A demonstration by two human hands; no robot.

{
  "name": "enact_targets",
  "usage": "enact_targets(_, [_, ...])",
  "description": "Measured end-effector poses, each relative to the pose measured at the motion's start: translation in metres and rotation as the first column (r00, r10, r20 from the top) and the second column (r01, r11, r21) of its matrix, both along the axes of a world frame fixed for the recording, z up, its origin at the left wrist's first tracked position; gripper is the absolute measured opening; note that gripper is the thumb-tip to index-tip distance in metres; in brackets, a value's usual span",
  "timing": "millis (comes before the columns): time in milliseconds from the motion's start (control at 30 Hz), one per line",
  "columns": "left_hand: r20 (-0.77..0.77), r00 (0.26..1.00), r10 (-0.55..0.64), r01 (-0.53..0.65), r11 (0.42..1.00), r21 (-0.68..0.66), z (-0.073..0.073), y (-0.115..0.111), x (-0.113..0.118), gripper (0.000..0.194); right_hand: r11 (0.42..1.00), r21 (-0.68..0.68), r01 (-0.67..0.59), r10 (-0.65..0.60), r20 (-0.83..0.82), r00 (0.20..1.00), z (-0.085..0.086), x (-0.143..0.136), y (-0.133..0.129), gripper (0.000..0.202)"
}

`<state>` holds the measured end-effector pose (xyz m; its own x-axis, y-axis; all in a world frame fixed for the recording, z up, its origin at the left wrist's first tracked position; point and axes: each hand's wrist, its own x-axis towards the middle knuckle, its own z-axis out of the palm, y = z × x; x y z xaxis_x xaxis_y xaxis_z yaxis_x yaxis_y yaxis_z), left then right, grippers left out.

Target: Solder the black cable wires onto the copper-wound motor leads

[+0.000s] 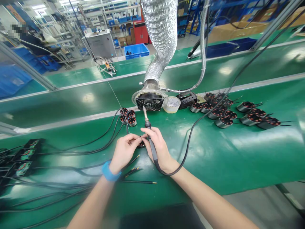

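Observation:
My right hand (158, 148) is wrapped round a soldering iron (152, 144), whose metal tip points up and away in front of the round fan grille. My left hand (125, 149), with a blue band at the wrist, pinches something too small to make out beside the right fingertips. A small round motor part (142, 143) lies partly hidden under both hands. Thin wire hangs down near the left fingers. Black cables with bare ends (138, 170) lie on the green bench just below the hands.
Beyond the hands stand a fan (149, 103) with a silver duct (162, 35), a round tub (172, 105) and several cabled motors (132, 121). More motors (224, 121) sit at the right. Circuit boards (23, 168) lie at the left. The iron's cord arcs over the bench.

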<state>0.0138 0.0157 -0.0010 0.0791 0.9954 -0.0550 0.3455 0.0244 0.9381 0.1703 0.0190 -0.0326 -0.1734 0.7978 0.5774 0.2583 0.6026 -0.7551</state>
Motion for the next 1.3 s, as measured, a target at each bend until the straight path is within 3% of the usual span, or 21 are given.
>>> enact_targets(167, [-0.065,0.998,-0.011,0.015,0.998,0.06,0.0,0.0,-0.001,0.023,1.0,-0.011,-0.001,0.002,0.047,0.999,-0.008,0.002,0.001,0.05])
enact_targets(400, [-0.087,0.996,0.002,0.007,0.995,0.103,0.004,-0.001,0.001,0.02,0.999,0.035,0.002,-0.006,0.124,0.992,-0.004,0.006,-0.003,0.053])
enact_targets(700, [-0.006,0.996,0.094,-0.093,0.989,0.113,-0.002,-0.005,0.011,0.019,0.997,0.064,0.032,-0.041,0.138,0.99,-0.005,0.008,-0.006,0.046])
enact_targets(867, [-0.021,0.992,0.123,-0.12,0.986,0.12,-0.005,-0.006,0.014,0.021,0.982,0.059,0.177,-0.178,0.009,0.984,0.01,0.014,-0.007,0.037])
enact_targets(1033, [-0.045,0.986,0.159,-0.15,0.977,0.153,-0.007,-0.008,0.015,0.022,0.928,-0.118,0.353,-0.371,-0.215,0.903,0.023,0.025,-0.011,0.02])
enact_targets(1167, [-0.054,0.984,0.168,-0.155,0.971,0.181,-0.009,-0.009,0.017,0.021,0.925,-0.162,0.343,-0.379,-0.384,0.842,0.021,0.029,-0.015,0.025])
enact_targets(1300, [-0.051,0.982,0.182,-0.17,0.968,0.183,-0.008,-0.01,0.018,0.023,0.943,-0.159,0.294,-0.333,-0.39,0.859,0.015,0.028,-0.017,0.027])
